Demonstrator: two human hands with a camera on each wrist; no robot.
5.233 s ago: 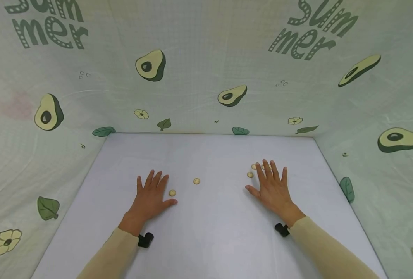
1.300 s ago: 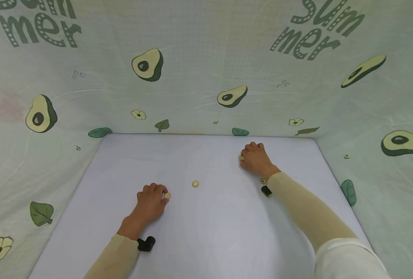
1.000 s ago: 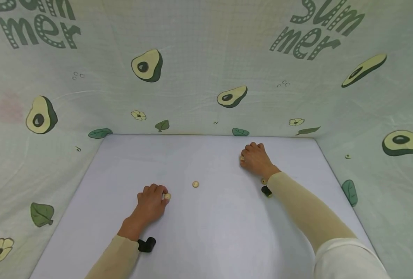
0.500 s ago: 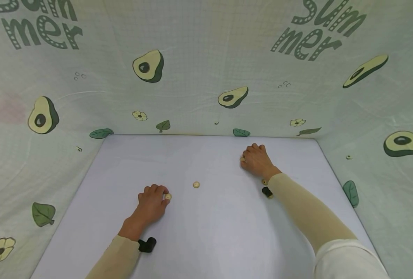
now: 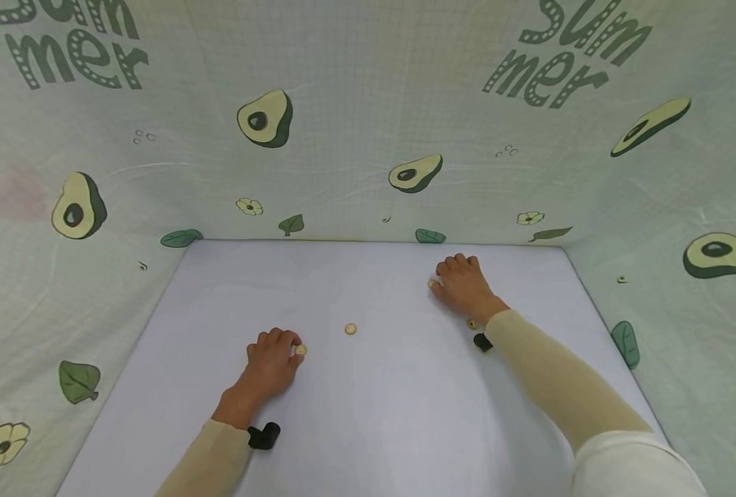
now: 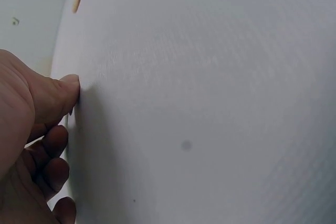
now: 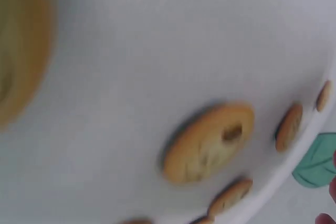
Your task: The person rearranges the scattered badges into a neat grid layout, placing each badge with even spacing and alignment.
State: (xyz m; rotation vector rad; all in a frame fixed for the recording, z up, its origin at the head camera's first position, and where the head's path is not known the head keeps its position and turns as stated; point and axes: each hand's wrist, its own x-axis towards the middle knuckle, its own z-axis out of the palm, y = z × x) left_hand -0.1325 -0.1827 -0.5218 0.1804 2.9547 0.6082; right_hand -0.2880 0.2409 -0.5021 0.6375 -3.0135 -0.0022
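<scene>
In the head view, my left hand [image 5: 270, 366] pinches a small round tan wooden token [image 5: 301, 351] between thumb and index finger on the white table. The left wrist view has thumb and fingertip meeting, the token hidden behind them. My right hand [image 5: 464, 286] lies farther back with loosely bent fingers. Its thumb is right beside a second token [image 5: 433, 283]. Another token [image 5: 472, 324] lies under the right wrist. In the right wrist view, fingertips [image 7: 333, 182] show only at the right edge, while a token with a dark mark [image 7: 210, 142] lies flat nearer the camera.
A lone token [image 5: 351, 329] lies between the hands. Several more tokens, such as one [image 7: 289, 128] farther off, appear in the right wrist view. Cloth walls [image 5: 343, 138] printed with avocados border the white table [image 5: 368, 414]. Black wrist cameras [image 5: 264, 436] hang under both forearms.
Since 5.2 seconds ago both flat hands have bent their fingers, the left pinching its token and the right moving back. In the last half second the right hand has shifted slightly right, off its token.
</scene>
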